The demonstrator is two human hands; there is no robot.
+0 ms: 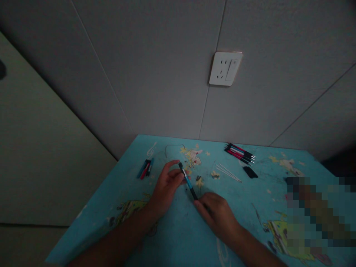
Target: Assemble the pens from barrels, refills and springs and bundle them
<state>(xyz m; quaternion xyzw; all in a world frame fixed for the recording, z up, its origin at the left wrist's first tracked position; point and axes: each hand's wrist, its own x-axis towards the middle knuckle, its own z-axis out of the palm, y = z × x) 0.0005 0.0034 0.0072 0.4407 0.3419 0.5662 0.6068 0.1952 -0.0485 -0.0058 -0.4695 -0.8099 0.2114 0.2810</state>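
Both my hands hold one blue pen [188,181] with black ends over a blue cartoon-printed table [178,237]. My left hand [167,187] pinches the pen's upper part between thumb and fingers. My right hand [218,215] is closed around its lower black end. The pen slants from upper left to lower right, just above the tabletop.
A few pens [145,168] lie at the left of the table. A bundle of red and black pens [239,153] lies at the back right, with thin white refills [228,172] and a black piece [250,172] beside it. A wall socket [225,68] sits above.
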